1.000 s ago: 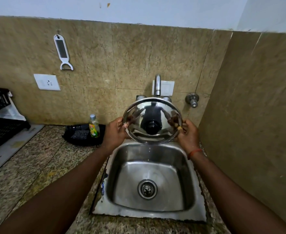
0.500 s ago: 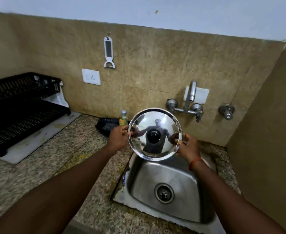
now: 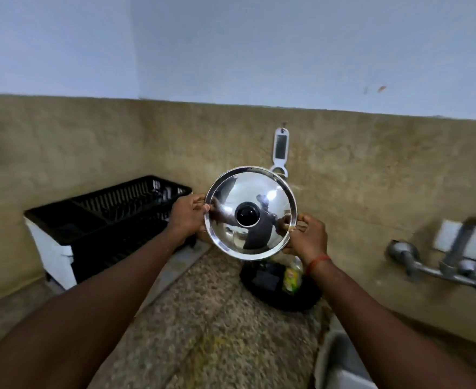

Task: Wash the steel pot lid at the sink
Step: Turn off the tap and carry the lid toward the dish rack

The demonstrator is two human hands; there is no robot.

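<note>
Above the bench (image 3: 203, 327), left hand (image 3: 187, 217) and right hand (image 3: 307, 238) grip opposite rims of steel lid (image 3: 248, 192), upright, black knob (image 3: 247, 214) facing camera.

Upper wall (image 3: 231, 46) painted pale blue-grey, light flat and even. Below it a tan tile backsplash (image 3: 371, 169), turning a corner at far left. Speckled granite counter (image 3: 203, 318) runs near to far. Black dish rack (image 3: 105, 214) far left on a white tray (image 3: 54, 254). White peeler (image 3: 280, 147) hangs on the tiles, centre. Chrome wall tap (image 3: 455, 262) right, blurred. Black dish (image 3: 276, 293) with a green bottle (image 3: 291, 276) by the backsplash.
</note>
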